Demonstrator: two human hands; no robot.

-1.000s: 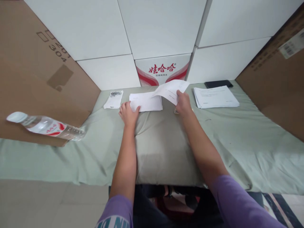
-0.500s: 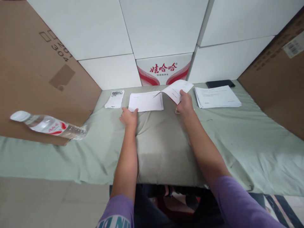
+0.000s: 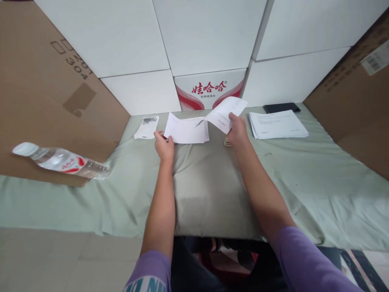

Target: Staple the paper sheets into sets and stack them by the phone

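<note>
My right hand grips a printed sheet of paper by its right edge. The sheet is held up and bent, its left end over the stack's right part. My left hand pinches the left edge of the top sheet of the middle paper stack, thumb above and fingers at the edge. That sheet's left side is raised off the stack. Partly hidden beside my right hand lies a small beige object whose kind I cannot make out.
Another printed paper stack lies to the right, with a black phone behind it. On the left are a small white packet with dark metal bits and a water bottle. White cartons stand behind; brown cardboard flanks the cloth-covered surface.
My left hand has taken hold of the middle stack's top sheet, lifting its left side and shifting it slightly left. The sheet in my right hand has tilted up a little more.
</note>
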